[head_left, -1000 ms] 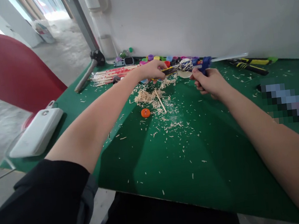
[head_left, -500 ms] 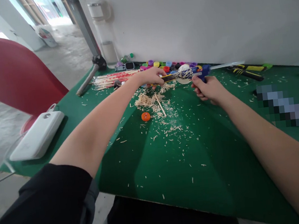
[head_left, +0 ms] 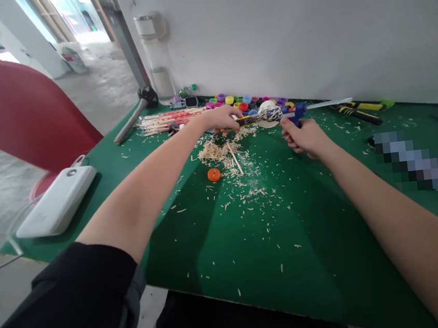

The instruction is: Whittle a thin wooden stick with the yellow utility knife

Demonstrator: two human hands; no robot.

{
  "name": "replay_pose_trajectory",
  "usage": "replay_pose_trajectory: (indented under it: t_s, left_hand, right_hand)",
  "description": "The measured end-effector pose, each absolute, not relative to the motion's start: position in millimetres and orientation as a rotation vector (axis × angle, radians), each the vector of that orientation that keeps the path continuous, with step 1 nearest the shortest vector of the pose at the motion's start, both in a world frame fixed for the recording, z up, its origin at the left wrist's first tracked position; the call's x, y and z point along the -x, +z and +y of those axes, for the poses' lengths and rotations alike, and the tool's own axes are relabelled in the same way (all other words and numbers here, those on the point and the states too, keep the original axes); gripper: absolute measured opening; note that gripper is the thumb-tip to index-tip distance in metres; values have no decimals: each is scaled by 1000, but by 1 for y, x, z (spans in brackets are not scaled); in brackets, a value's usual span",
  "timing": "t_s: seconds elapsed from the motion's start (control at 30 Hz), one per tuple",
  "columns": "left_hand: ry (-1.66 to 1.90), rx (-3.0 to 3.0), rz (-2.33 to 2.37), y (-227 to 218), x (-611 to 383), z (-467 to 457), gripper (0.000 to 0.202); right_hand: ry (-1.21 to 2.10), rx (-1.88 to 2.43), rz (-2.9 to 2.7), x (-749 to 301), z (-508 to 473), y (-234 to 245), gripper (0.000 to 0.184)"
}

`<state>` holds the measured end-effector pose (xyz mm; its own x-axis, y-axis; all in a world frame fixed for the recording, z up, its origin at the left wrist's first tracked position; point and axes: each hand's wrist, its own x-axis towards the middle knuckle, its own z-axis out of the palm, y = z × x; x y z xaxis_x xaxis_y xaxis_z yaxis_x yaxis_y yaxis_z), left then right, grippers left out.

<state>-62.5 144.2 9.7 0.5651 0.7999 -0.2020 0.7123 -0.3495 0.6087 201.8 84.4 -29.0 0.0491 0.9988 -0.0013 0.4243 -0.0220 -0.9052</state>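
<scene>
At the back of the green table, my right hand [head_left: 304, 136] is closed round the handle of a blue glue gun [head_left: 300, 111]. A clear glue stick [head_left: 330, 103] sticks out of its rear, and pale wood shavings cover the front part. To the left, my left hand [head_left: 225, 118] is closed on a slim yellow-and-black tool [head_left: 246, 121], its exact kind partly hidden by the fingers. The tool's far end meets the shavings at the gun's front. Behind them lies a round white disc [head_left: 267, 108]. Nearer me are a shavings pile [head_left: 213, 151], a thin wooden stick [head_left: 235, 158] and an orange button-like disc [head_left: 214, 175].
Red-and-white packed sticks [head_left: 171, 118], a hammer [head_left: 135, 115] and coloured caps [head_left: 229, 100] line the back left. Yellow-black pliers [head_left: 358, 113] lie right. A white power bank [head_left: 56, 202] sits near the left edge, beside a red chair [head_left: 21, 109].
The view has shifted slightly, so the table appears a little lower. Both hands keep their holds, and the glue gun and the yellow-and-black tool stay close together.
</scene>
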Motion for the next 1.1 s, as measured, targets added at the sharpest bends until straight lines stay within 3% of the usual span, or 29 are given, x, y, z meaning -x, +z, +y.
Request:
replay_pose_trajectory:
  t_s: [1.1]
  left_hand:
    - [83, -2204, 1189, 9, 65, 145, 65]
  right_hand:
    - [869, 1574, -1573, -206, 87, -36, 46]
